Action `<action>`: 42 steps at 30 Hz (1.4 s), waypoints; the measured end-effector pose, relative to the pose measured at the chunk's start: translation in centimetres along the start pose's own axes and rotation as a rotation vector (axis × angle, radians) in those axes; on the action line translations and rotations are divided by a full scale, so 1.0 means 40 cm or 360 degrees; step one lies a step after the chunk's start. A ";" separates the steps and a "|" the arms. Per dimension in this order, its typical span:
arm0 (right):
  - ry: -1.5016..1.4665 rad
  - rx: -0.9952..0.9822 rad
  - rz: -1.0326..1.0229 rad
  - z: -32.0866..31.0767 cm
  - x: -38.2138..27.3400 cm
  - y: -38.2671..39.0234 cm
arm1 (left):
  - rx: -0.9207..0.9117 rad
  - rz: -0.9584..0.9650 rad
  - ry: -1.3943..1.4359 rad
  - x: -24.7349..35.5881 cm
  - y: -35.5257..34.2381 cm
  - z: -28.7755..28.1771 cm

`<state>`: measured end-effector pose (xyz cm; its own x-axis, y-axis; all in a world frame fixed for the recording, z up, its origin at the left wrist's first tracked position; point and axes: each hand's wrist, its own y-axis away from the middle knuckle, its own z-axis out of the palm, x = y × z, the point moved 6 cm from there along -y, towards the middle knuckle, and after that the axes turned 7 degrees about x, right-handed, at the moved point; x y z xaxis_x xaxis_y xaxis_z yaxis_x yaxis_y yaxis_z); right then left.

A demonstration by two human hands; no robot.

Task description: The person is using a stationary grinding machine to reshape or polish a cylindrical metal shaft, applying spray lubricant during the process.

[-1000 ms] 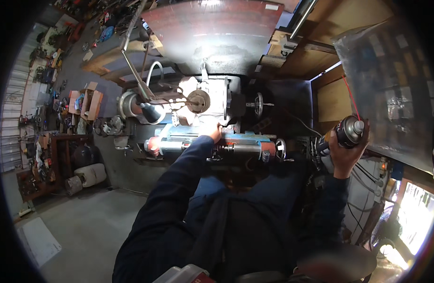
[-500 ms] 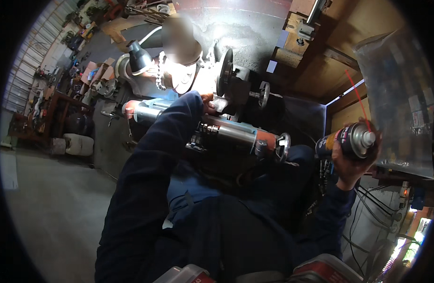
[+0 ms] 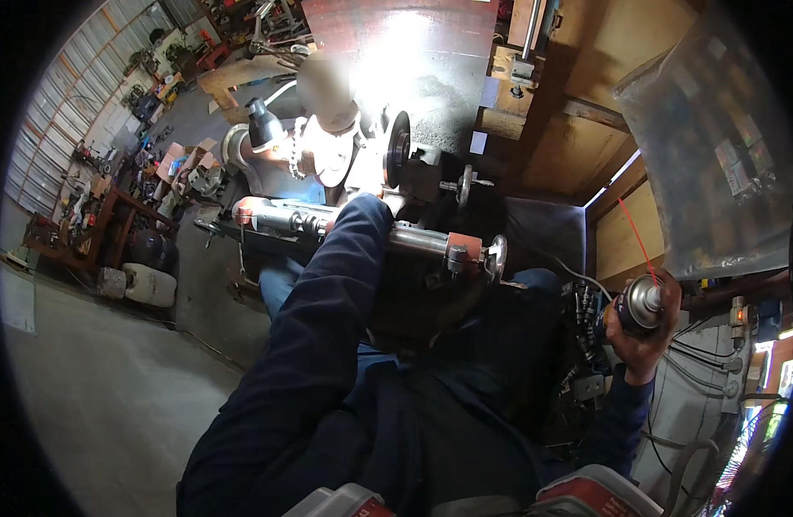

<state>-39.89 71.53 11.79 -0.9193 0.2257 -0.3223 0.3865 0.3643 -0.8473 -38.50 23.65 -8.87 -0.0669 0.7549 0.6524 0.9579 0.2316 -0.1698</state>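
Note:
My right hand (image 3: 645, 346) is wrapped round an aerosol spray can (image 3: 642, 303) with a thin red straw (image 3: 638, 233) rising from its nozzle. It holds the can at the right, away from the machine. My left arm reaches across to the metal machine (image 3: 427, 239) in front of me. The left hand is mostly hidden beyond its dark blue sleeve, below a dark round disc (image 3: 399, 148), so its fingers do not show. A black lamp (image 3: 263, 125) shines on the machine's brightly lit middle. Handwheels (image 3: 497, 258) stick out at its right side.
A wooden frame (image 3: 556, 172) and a clear plastic sheet (image 3: 715, 172) stand at the right. Cables (image 3: 698, 370) hang below them. Parts and boxes (image 3: 185, 164) clutter the floor at the far left, near a white jug (image 3: 149, 284).
My view has shifted. The left hand, partly visible at the machine before, is now mostly behind its sleeve. My right hand with the spray can sits slightly lower, the can tilted more end-on.

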 end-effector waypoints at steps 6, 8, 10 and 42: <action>0.0026 -0.0289 -0.0168 0.098 -0.060 -0.078 | 0.0062 0.0011 0.0076 0.004 -0.009 -0.030; 0.0012 -0.0390 -0.0237 0.142 -0.074 -0.107 | 0.0075 0.0009 0.0093 0.001 -0.009 -0.037; 0.0052 -0.0603 -0.0303 0.199 -0.077 -0.132 | 0.0088 0.0009 0.0107 -0.005 -0.008 -0.044; -0.0089 -0.1907 -0.1047 1.103 -0.080 -0.056 | 0.0265 0.0040 0.0312 -0.125 0.022 -0.220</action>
<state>-41.08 30.15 -3.92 -0.9471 -0.3175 -0.0468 -0.3188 0.9476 0.0229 -34.88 14.67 -5.78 0.0271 0.6320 0.7745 0.8981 0.3247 -0.2965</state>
